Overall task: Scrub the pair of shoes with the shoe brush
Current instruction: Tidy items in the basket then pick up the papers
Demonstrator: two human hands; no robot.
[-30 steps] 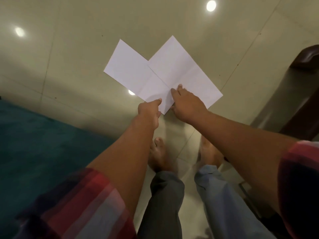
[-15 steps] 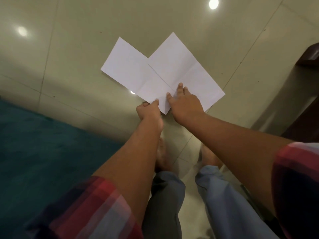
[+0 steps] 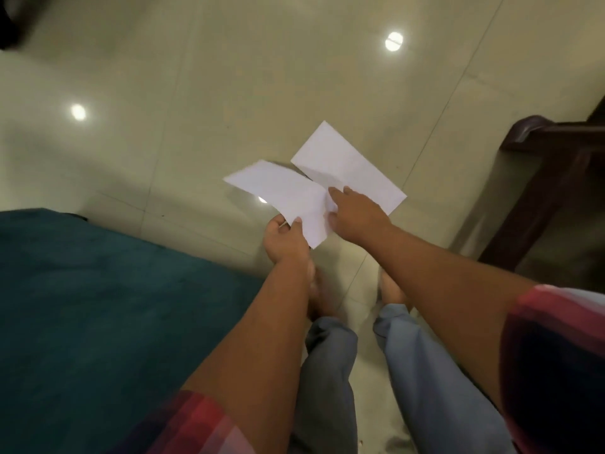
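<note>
Left hand: pinched the near edge of the left paper sheet, raised above the tiled floor.
Right hand: straight fingers lay on the right paper sheet.
Shoes, brush: outside my view.

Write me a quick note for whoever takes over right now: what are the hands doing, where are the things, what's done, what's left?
Left hand pinches the left sheet at its near edge; the sheet curls above the floor.
Right hand has its fingers on the right sheet; whether it grips is unclear.
No shoes or brush in view.
Done: no scrubbing shows.
Left: probably lay the sheets down, fetch shoes and brush, scrub both.
</note>
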